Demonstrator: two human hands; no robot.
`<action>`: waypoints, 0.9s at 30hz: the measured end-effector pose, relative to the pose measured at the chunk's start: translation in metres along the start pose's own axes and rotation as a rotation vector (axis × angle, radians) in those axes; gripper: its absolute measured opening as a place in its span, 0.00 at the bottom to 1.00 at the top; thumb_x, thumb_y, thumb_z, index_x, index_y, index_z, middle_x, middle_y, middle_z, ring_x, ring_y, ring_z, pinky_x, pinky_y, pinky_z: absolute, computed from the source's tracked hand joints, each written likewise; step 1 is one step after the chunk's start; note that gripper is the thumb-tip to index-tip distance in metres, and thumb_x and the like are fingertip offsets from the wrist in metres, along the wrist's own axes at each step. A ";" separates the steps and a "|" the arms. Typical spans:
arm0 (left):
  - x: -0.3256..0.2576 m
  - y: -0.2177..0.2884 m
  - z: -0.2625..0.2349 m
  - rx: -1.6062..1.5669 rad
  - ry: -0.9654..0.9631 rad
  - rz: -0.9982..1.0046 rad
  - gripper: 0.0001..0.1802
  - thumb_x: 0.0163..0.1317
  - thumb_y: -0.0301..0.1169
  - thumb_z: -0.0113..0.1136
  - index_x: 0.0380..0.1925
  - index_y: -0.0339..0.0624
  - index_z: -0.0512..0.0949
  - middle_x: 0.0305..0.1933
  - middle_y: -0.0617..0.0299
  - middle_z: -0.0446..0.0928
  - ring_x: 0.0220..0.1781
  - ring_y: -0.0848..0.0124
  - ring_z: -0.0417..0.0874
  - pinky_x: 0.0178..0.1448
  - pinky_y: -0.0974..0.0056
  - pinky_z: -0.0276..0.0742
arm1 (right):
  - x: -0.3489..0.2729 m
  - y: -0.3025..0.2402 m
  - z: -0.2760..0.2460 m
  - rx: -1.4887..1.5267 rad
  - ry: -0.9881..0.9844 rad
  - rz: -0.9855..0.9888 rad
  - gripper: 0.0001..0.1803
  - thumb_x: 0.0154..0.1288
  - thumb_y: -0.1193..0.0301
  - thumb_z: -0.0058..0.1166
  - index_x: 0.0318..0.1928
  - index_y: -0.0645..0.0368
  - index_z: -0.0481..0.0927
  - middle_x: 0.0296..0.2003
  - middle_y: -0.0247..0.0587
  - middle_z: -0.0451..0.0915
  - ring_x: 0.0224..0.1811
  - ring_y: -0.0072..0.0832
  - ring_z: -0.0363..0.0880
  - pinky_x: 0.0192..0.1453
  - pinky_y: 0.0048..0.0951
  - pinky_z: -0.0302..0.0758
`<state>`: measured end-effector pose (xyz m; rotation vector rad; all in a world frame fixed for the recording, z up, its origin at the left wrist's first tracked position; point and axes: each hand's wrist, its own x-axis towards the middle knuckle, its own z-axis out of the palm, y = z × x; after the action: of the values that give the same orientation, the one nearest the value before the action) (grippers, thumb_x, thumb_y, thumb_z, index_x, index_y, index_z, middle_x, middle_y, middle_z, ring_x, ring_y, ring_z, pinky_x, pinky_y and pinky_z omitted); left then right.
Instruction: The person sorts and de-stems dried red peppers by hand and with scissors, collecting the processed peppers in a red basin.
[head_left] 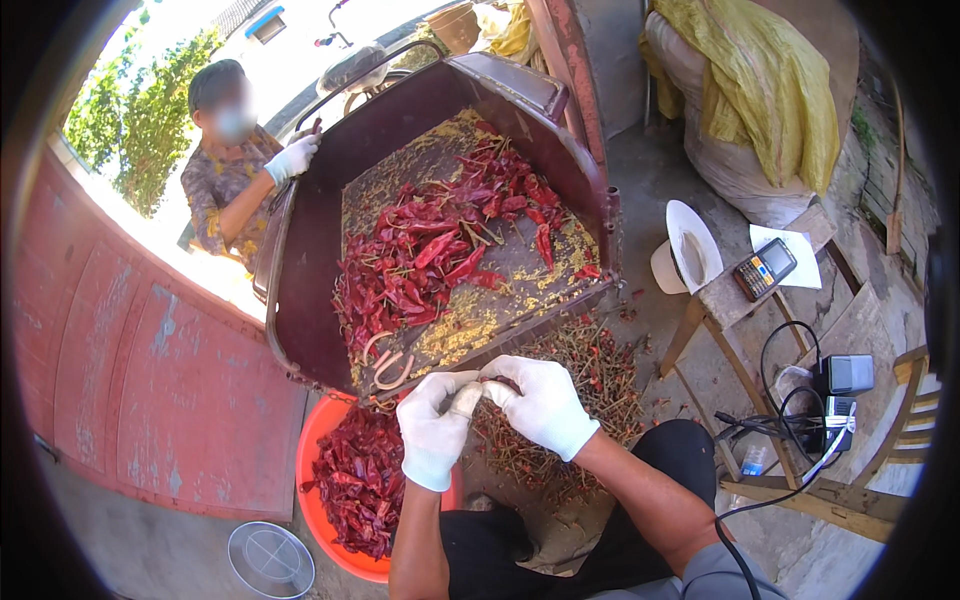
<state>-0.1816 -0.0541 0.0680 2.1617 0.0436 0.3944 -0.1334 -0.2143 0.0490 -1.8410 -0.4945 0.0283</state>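
Note:
My left hand and my right hand, both in white gloves, meet fingertip to fingertip in front of the cart bed. Between the pinched fingers shows a sliver of dark red, a dried chili mostly covered by them. Beyond my hands, dried red chilies lie heaped in the maroon metal cart bed, among yellow seeds. An orange basin stands below my left hand, filled with dark red chilies. Under my right hand, a pile of chili stems covers the ground.
Across the cart, a masked person rests a gloved hand on its rim. A white hat and a handheld device sit by a wooden stool to the right. A round sieve lies left of the basin.

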 end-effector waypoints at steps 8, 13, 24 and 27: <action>0.003 -0.004 0.015 -0.825 0.195 -0.480 0.09 0.68 0.34 0.59 0.31 0.42 0.78 0.26 0.68 0.75 0.25 0.79 0.71 0.27 0.70 0.66 | -0.004 -0.004 0.003 0.715 -0.274 0.254 0.09 0.69 0.68 0.58 0.44 0.60 0.83 0.31 0.37 0.85 0.30 0.27 0.82 0.36 0.30 0.77; 0.050 -0.029 0.014 -0.808 0.295 -0.542 0.16 0.73 0.43 0.55 0.28 0.48 0.75 0.22 0.71 0.71 0.20 0.80 0.67 0.22 0.73 0.61 | -0.013 -0.026 -0.001 0.839 -0.478 0.327 0.09 0.73 0.67 0.55 0.43 0.59 0.80 0.24 0.28 0.75 0.20 0.13 0.68 0.23 0.19 0.66; 0.163 -0.079 0.089 0.863 -0.112 0.259 0.22 0.55 0.29 0.64 0.53 0.56 0.81 0.52 0.54 0.78 0.47 0.53 0.84 0.50 0.51 0.80 | -0.002 -0.019 -0.026 0.811 -0.338 0.481 0.16 0.70 0.58 0.59 0.34 0.60 0.78 0.22 0.26 0.73 0.20 0.14 0.67 0.25 0.22 0.65; 0.179 -0.085 0.095 0.959 -0.178 0.248 0.20 0.54 0.33 0.69 0.49 0.53 0.82 0.49 0.56 0.79 0.48 0.55 0.83 0.50 0.53 0.80 | 0.000 -0.012 -0.027 0.817 -0.325 0.473 0.16 0.70 0.59 0.58 0.33 0.59 0.78 0.22 0.28 0.74 0.20 0.15 0.68 0.25 0.23 0.67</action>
<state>0.0263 -0.0479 -0.0032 3.1605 -0.1712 0.3546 -0.1303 -0.2356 0.0692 -1.1023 -0.1994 0.7506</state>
